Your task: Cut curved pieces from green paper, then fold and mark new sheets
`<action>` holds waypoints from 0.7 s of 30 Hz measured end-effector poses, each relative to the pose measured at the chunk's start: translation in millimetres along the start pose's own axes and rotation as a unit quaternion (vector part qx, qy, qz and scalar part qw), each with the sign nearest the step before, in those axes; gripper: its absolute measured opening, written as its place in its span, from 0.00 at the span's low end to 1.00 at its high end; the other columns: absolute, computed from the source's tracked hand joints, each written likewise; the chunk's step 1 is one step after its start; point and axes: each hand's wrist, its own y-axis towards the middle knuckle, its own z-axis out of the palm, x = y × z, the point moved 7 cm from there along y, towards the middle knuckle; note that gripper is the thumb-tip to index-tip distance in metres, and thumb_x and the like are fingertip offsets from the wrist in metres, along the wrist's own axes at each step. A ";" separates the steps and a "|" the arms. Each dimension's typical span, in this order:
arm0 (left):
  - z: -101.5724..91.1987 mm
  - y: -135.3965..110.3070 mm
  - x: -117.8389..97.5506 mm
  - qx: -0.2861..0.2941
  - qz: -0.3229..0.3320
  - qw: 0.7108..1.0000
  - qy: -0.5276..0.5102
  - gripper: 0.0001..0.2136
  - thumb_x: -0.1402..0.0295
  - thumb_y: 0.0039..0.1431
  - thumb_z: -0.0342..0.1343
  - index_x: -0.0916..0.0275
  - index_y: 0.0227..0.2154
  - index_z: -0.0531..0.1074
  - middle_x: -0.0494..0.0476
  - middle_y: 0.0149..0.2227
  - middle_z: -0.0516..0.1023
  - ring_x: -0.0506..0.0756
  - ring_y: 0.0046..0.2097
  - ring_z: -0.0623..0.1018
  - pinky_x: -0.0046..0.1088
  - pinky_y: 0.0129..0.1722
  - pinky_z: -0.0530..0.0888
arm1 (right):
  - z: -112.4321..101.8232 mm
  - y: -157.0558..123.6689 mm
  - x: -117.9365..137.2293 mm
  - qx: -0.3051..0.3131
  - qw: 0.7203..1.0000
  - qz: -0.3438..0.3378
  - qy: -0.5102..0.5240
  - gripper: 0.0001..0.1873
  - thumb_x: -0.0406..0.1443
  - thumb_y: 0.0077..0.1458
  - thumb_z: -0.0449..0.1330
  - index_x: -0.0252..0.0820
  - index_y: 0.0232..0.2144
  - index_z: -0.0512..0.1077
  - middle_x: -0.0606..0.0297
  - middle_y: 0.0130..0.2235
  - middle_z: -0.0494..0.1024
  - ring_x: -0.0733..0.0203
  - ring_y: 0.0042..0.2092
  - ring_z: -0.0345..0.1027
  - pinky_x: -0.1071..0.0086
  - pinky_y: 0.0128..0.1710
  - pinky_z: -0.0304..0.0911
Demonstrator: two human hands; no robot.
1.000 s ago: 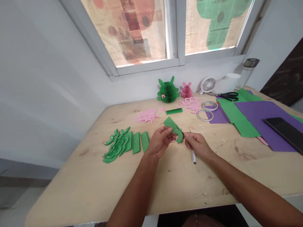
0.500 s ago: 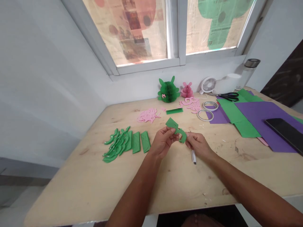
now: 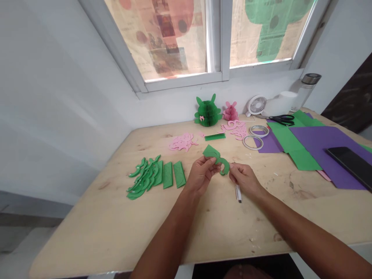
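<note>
My left hand (image 3: 205, 172) pinches a piece of green paper (image 3: 211, 152) between thumb and fingers, above the table. One end of the paper is a flat corner; the other curves round in an arc. My right hand (image 3: 244, 177) is closed, its thumb and fingertips at the arc's outer edge; its fingers partly hide the contact. Below it lies a slim white pen-like tool (image 3: 238, 193) with a dark end, partly covered by the hand. To the left are folded green paper strips (image 3: 167, 175) and a heap of curved green cut-outs (image 3: 144, 178).
Pink paper scraps (image 3: 183, 142), a folded green strip (image 3: 215, 136) and tape rolls (image 3: 253, 142) lie farther back. Behind them stand green (image 3: 207, 114) and pink (image 3: 230, 112) paper figures and a small fan (image 3: 257, 104). Scissors (image 3: 281, 119), purple sheets (image 3: 328, 147) and a phone (image 3: 350, 164) are at right.
The curved end of the green paper has tilted slightly in my fingers, so its arc shows flatter and fuller. Both hands stay almost in place; the view has shifted slightly.
</note>
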 end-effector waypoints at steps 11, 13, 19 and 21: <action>2.5 -0.2 1.5 -0.011 0.019 1.000 0.011 0.11 0.68 0.41 0.68 0.66 0.26 0.72 0.52 0.25 0.75 0.49 0.27 0.75 0.27 0.32 0.71 | 1.0 -0.8 -1.1 -0.008 1.000 0.007 -0.002 0.27 0.53 0.58 0.49 0.42 0.16 0.63 0.72 0.15 0.58 0.68 0.19 0.47 0.70 0.20 0.43; 3.1 -0.2 2.4 -0.012 0.024 1.000 0.011 0.11 0.68 0.41 0.68 0.66 0.26 0.72 0.52 0.25 0.75 0.49 0.28 0.75 0.27 0.32 0.71 | 0.6 -1.0 -0.6 -0.011 1.000 0.007 -0.002 0.27 0.53 0.58 0.49 0.41 0.16 0.63 0.72 0.16 0.57 0.68 0.20 0.47 0.70 0.20 0.43; 3.9 -0.2 5.1 -0.017 0.033 0.999 0.015 0.11 0.67 0.41 0.67 0.65 0.25 0.71 0.51 0.24 0.73 0.49 0.28 0.73 0.27 0.32 0.70 | 0.4 -2.2 1.4 -0.020 1.000 0.011 0.000 0.27 0.55 0.57 0.49 0.41 0.18 0.65 0.72 0.15 0.56 0.68 0.19 0.46 0.70 0.20 0.43; 4.2 -0.2 6.2 -0.017 0.032 0.999 0.017 0.11 0.67 0.42 0.67 0.65 0.25 0.72 0.50 0.23 0.72 0.49 0.27 0.72 0.27 0.31 0.70 | 0.1 -2.4 2.2 -0.023 1.000 0.010 0.000 0.27 0.55 0.56 0.50 0.41 0.18 0.64 0.72 0.15 0.56 0.68 0.19 0.46 0.70 0.20 0.43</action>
